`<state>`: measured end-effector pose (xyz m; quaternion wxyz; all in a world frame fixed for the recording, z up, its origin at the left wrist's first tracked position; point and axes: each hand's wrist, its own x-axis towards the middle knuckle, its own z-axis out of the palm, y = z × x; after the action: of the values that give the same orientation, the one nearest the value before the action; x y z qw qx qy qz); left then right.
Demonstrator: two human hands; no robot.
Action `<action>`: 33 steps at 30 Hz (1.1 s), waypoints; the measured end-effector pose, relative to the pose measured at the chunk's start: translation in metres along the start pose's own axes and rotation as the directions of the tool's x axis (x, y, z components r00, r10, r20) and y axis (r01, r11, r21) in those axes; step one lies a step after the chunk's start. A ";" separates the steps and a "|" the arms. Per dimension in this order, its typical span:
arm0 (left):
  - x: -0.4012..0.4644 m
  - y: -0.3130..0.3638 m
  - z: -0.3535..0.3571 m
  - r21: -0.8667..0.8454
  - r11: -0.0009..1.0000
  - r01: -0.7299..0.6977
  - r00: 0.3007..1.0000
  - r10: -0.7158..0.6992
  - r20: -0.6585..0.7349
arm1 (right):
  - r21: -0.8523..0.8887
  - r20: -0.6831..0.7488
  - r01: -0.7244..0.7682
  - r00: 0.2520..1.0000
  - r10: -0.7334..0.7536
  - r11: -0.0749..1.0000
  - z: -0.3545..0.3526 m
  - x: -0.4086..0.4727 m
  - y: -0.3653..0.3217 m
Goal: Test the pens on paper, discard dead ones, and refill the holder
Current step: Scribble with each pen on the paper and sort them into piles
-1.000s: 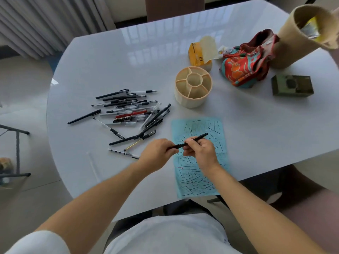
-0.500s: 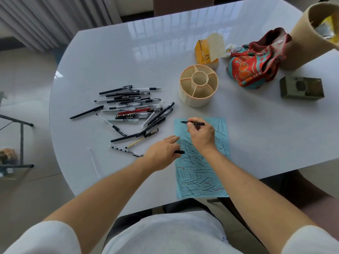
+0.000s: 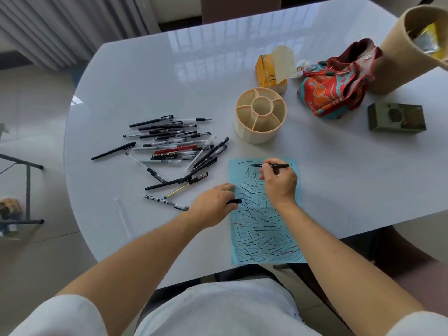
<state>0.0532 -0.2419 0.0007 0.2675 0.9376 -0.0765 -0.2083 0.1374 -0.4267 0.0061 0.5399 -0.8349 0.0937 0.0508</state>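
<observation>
Black pen (image 3: 271, 165) in right hand (image 3: 278, 183), on blue paper (image 3: 264, 236)

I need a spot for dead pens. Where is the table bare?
Bare: the table behind the pen pile, and right of the paper, below the green box. Crowded: between pile and paper, and around the holder.

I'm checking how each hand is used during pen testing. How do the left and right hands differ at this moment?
The right hand grips a black pen with its tip near the top of the blue paper; the left hand holds only a small black cap. The right hand is over the sheet's upper part, while the left rests at its left edge, lower down. Both are on or over the paper.
</observation>
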 end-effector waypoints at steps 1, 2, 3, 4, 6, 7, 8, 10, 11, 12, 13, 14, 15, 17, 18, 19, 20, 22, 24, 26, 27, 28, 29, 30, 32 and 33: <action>0.000 0.001 -0.001 -0.034 0.999 0.012 1.000 -0.013 -0.021 | 0.040 0.021 -0.021 1.000 0.021 0.999 -0.001 -0.003 0.000; 0.000 0.002 -0.003 -0.072 0.997 0.037 0.998 -0.041 -0.048 | 0.088 0.042 -0.054 0.998 0.050 0.995 -0.003 -0.007 0.001; -0.001 0.002 -0.004 -0.114 0.991 0.068 0.994 -0.077 -0.075 | 0.143 0.066 -0.091 0.994 0.082 0.986 -0.005 -0.010 0.002; -0.002 0.002 -0.005 -0.151 0.984 0.096 0.989 -0.111 -0.097 | 0.198 0.090 -0.126 0.990 0.110 0.972 -0.006 -0.013 0.003; -0.002 0.003 -0.006 -0.206 0.971 0.124 0.982 -0.150 -0.117 | 0.283 0.135 -0.173 0.981 0.140 0.943 -0.010 -0.021 0.004; -0.002 0.003 -0.007 -0.226 0.965 0.131 0.980 -0.160 -0.115 | 0.304 0.158 -0.186 0.977 0.143 0.934 -0.012 -0.024 0.003; -0.003 0.005 -0.008 -0.242 0.960 0.140 0.980 -0.170 -0.108 | 0.315 0.180 -0.193 0.973 0.142 0.929 -0.013 -0.028 0.002; -0.004 0.008 -0.011 -0.255 0.955 0.149 0.979 -0.180 -0.100 | 0.325 0.211 -0.204 0.968 0.140 0.923 -0.014 -0.033 0.000; -0.005 0.010 -0.012 -0.257 0.955 0.150 0.979 -0.180 -0.098 | 0.329 0.223 -0.211 0.965 0.141 0.920 -0.014 -0.034 -0.001; -0.006 0.011 -0.013 -0.259 0.954 0.149 0.980 -0.179 -0.093 | 0.331 0.243 -0.218 0.960 0.140 0.918 -0.014 -0.035 -0.001; -0.006 0.014 -0.015 -0.265 0.952 0.151 0.980 -0.179 -0.084 | 0.326 0.277 -0.225 0.951 0.135 0.918 -0.014 -0.036 -0.001; -0.006 0.017 -0.016 -0.271 0.950 0.154 0.981 -0.180 -0.073 | 0.314 0.319 -0.234 0.939 0.130 0.920 -0.013 -0.037 -0.001; -0.006 0.020 -0.017 -0.275 0.949 0.154 0.982 -0.179 -0.067 | 0.296 0.358 -0.246 0.924 0.132 0.923 -0.011 -0.039 0.000; -0.005 0.026 -0.019 -0.273 0.951 0.147 0.981 -0.175 -0.083 | 0.265 0.391 -0.262 0.909 0.145 0.928 -0.008 -0.044 0.001; -0.005 0.028 -0.019 -0.273 0.951 0.144 0.979 -0.176 -0.099 | 0.257 0.389 -0.262 0.909 0.149 0.930 -0.008 -0.045 0.001; -0.006 0.029 -0.019 -0.275 0.951 0.143 0.977 -0.180 -0.113 | 0.250 0.384 -0.258 0.911 0.148 0.933 -0.008 -0.047 0.002; -0.008 0.031 -0.017 -0.284 0.948 0.144 0.976 -0.183 -0.116 | 0.242 0.383 -0.254 0.912 0.148 0.937 -0.009 -0.049 0.002; -0.011 0.033 -0.011 -0.320 0.936 0.148 0.978 -0.186 -0.090 | 0.202 0.402 -0.247 0.903 0.150 0.948 -0.013 -0.051 0.003; -0.011 0.035 -0.006 -0.343 0.927 0.152 0.983 -0.178 -0.048 | 0.119 0.442 -0.221 0.885 0.147 0.968 -0.019 -0.048 0.002; -0.007 0.034 -0.005 -0.338 0.929 0.152 0.986 -0.168 -0.020 | 0.076 0.453 -0.225 0.876 0.167 0.971 -0.030 -0.036 0.001; -0.006 0.032 -0.006 -0.335 0.930 0.152 0.986 -0.167 -0.016 | 0.064 0.428 -0.228 0.886 0.179 0.972 -0.038 -0.025 0.000; -0.006 0.027 -0.006 -0.327 0.932 0.154 0.985 -0.170 -0.021 | 0.026 0.380 -0.216 0.905 0.190 0.976 -0.048 -0.012 0.001; -0.008 0.021 -0.006 -0.296 0.941 0.161 0.983 -0.180 -0.038 | -0.064 0.310 -0.191 0.929 0.201 0.980 -0.059 0.003 0.003; -0.013 0.014 -0.006 -0.238 0.957 0.163 0.981 -0.184 -0.069 | -0.198 0.232 -0.158 0.951 0.203 0.967 -0.072 0.019 0.006; -0.024 -0.001 -0.003 -0.085 0.988 0.132 0.985 -0.140 -0.102 | -0.490 0.130 -0.101 0.974 0.187 0.866 -0.095 0.047 0.018; -0.029 -0.006 0.000 -0.029 0.994 0.101 0.991 -0.104 -0.088 | -0.591 0.115 -0.088 0.975 0.191 0.802 -0.104 0.057 0.026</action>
<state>0.0277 -0.2292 0.0073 0.2711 0.9454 -0.0136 -0.1804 0.1861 -0.5378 0.0155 0.2589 -0.9434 0.0891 0.1872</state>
